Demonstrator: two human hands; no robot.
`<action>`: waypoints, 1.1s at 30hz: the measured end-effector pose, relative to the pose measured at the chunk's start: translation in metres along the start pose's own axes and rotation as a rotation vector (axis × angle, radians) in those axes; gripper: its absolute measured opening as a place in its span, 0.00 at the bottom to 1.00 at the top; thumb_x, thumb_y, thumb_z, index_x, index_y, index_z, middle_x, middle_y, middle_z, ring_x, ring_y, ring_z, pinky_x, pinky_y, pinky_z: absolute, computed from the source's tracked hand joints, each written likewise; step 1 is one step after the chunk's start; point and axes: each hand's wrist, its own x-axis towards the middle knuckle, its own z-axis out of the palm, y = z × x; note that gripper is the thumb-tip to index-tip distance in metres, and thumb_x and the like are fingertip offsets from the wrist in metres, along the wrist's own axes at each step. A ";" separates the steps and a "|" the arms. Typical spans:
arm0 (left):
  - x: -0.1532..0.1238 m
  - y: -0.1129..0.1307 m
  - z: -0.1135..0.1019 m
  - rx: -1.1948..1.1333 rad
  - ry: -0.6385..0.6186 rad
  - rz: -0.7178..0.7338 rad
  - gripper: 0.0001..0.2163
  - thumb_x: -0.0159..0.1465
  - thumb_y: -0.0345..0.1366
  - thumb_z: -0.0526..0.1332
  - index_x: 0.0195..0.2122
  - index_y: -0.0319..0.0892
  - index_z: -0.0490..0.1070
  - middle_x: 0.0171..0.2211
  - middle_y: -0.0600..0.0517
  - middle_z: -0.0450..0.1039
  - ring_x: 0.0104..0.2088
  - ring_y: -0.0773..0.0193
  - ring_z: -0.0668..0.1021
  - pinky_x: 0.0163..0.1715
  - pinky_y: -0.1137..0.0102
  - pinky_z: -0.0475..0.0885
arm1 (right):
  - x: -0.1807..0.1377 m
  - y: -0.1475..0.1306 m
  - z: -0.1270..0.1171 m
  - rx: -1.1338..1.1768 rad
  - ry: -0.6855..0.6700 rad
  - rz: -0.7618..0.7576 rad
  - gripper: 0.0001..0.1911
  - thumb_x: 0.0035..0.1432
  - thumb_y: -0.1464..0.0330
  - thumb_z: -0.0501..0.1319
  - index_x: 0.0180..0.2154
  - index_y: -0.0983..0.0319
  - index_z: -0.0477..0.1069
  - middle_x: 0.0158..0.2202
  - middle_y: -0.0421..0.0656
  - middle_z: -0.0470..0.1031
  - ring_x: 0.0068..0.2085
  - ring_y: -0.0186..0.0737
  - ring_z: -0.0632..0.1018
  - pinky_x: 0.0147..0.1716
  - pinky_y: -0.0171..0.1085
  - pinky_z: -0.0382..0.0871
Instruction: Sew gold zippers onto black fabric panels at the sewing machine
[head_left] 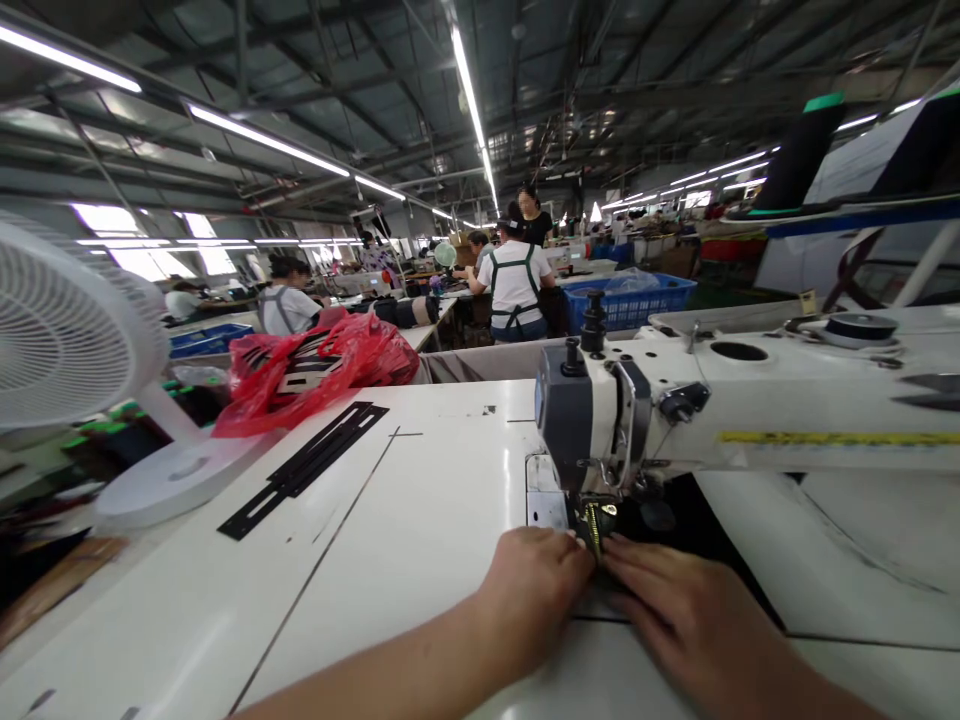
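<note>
A zipper with gold-coloured teeth (pixel 595 528) runs under the needle area of a white and grey sewing machine (pixel 592 415), between my two hands. My left hand (pixel 529 595) is closed, with bent fingers at the zipper's left edge; its fingertips are partly hidden. Stretched fingers of my right hand (pixel 679 605) lie along the zipper's right side, over black fabric (pixel 701 525). This fabric spreads to the right beneath the machine arm. How much of the zipper lies below the hands cannot be seen.
Black slotted strips (pixel 304 465) lie on the white table (pixel 435 500). Behind them is a red plastic bag (pixel 375 350) with cut pieces. A white fan (pixel 176 430) stands left. Thread cones (pixel 802 155) rise at right. Several people work beyond, near a blue crate (pixel 630 303).
</note>
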 end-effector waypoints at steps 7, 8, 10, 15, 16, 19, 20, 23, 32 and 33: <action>-0.004 0.006 0.003 0.104 0.120 0.165 0.09 0.63 0.27 0.50 0.30 0.35 0.68 0.26 0.48 0.70 0.27 0.61 0.74 0.28 0.67 0.75 | -0.018 -0.002 0.017 -0.189 0.091 -0.142 0.19 0.57 0.80 0.48 0.41 0.67 0.75 0.43 0.47 0.77 0.44 0.38 0.77 0.43 0.34 0.74; -0.003 0.006 0.004 0.109 0.134 0.165 0.09 0.63 0.27 0.50 0.29 0.35 0.68 0.26 0.48 0.70 0.26 0.61 0.74 0.27 0.67 0.75 | -0.017 -0.001 0.017 -0.194 0.090 -0.144 0.19 0.57 0.79 0.48 0.41 0.67 0.75 0.43 0.47 0.77 0.44 0.38 0.77 0.43 0.34 0.74; 0.000 0.003 0.007 0.119 0.162 0.170 0.09 0.63 0.27 0.51 0.29 0.35 0.68 0.25 0.49 0.70 0.25 0.62 0.73 0.25 0.68 0.75 | -0.015 0.000 0.017 -0.197 0.090 -0.135 0.19 0.57 0.80 0.48 0.41 0.67 0.75 0.43 0.47 0.77 0.44 0.38 0.77 0.43 0.33 0.73; 0.006 -0.004 0.010 0.130 0.139 0.173 0.07 0.62 0.27 0.53 0.29 0.36 0.68 0.24 0.50 0.69 0.22 0.62 0.72 0.21 0.67 0.73 | -0.008 0.004 0.018 -0.163 0.075 -0.124 0.20 0.56 0.81 0.47 0.41 0.68 0.75 0.43 0.49 0.77 0.42 0.39 0.78 0.42 0.35 0.74; 0.007 -0.005 0.010 0.129 0.122 0.168 0.06 0.62 0.27 0.53 0.29 0.36 0.68 0.24 0.49 0.69 0.23 0.61 0.72 0.21 0.67 0.74 | -0.006 0.005 0.017 -0.161 0.074 -0.119 0.20 0.56 0.81 0.47 0.41 0.68 0.75 0.43 0.49 0.77 0.41 0.39 0.79 0.41 0.35 0.75; 0.005 -0.007 0.010 0.106 0.109 0.142 0.05 0.61 0.28 0.54 0.31 0.36 0.69 0.25 0.49 0.71 0.24 0.61 0.74 0.24 0.67 0.75 | -0.003 0.005 0.016 -0.171 0.090 -0.098 0.20 0.57 0.81 0.46 0.40 0.68 0.75 0.41 0.48 0.78 0.39 0.38 0.79 0.39 0.34 0.76; 0.002 -0.007 0.011 0.095 0.130 0.125 0.06 0.62 0.28 0.54 0.32 0.37 0.69 0.27 0.48 0.72 0.26 0.61 0.76 0.26 0.67 0.76 | -0.004 0.004 0.016 -0.181 0.099 -0.095 0.20 0.57 0.80 0.47 0.40 0.68 0.75 0.41 0.48 0.78 0.39 0.39 0.79 0.39 0.35 0.76; -0.011 -0.007 0.014 0.094 0.250 0.108 0.08 0.65 0.32 0.52 0.38 0.37 0.70 0.35 0.45 0.76 0.35 0.58 0.79 0.36 0.65 0.77 | -0.011 0.001 0.019 -0.226 0.125 -0.118 0.18 0.59 0.77 0.48 0.41 0.68 0.75 0.43 0.50 0.77 0.42 0.42 0.78 0.40 0.37 0.76; -0.012 -0.013 0.017 0.056 0.345 0.188 0.11 0.67 0.29 0.48 0.36 0.38 0.71 0.36 0.48 0.77 0.38 0.62 0.79 0.46 0.61 0.73 | -0.016 0.008 0.022 -0.298 0.112 -0.190 0.21 0.56 0.82 0.46 0.40 0.66 0.75 0.42 0.47 0.77 0.42 0.38 0.78 0.39 0.34 0.76; -0.011 -0.014 0.017 0.057 0.338 0.191 0.11 0.67 0.29 0.48 0.36 0.38 0.71 0.36 0.47 0.77 0.38 0.62 0.79 0.48 0.60 0.72 | -0.015 0.009 0.022 -0.302 0.115 -0.189 0.22 0.55 0.83 0.45 0.40 0.66 0.75 0.42 0.47 0.77 0.42 0.38 0.78 0.39 0.33 0.76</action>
